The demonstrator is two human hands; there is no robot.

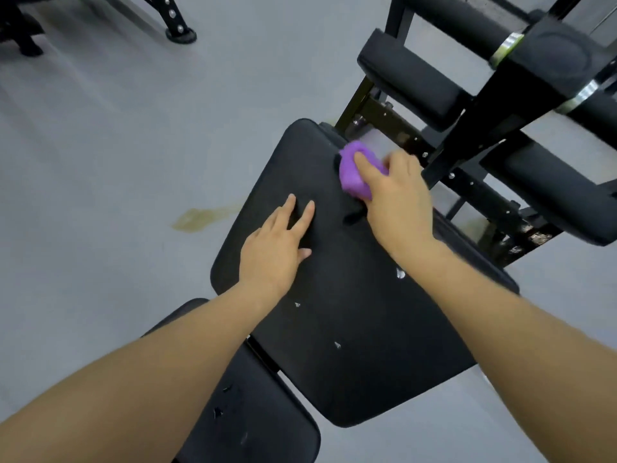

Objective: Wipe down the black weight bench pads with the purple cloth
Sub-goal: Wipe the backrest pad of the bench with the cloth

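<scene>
A large black bench pad (354, 295) fills the middle of the view, with small tears showing white. My right hand (397, 202) presses a bunched purple cloth (350, 175) onto the pad's far right corner, fingers wrapped over the cloth. My left hand (277, 248) lies flat on the pad's left half, fingers spread, holding nothing. A second, smaller black pad (267, 416) sits below it at the near edge, partly hidden by my left forearm.
Black roller pads (410, 78) and a metal frame (474, 135) rise at the upper right, close to my right hand. Grey floor with a yellowish stain (200, 218) lies on the left. Another machine's foot (180, 33) stands at the top left.
</scene>
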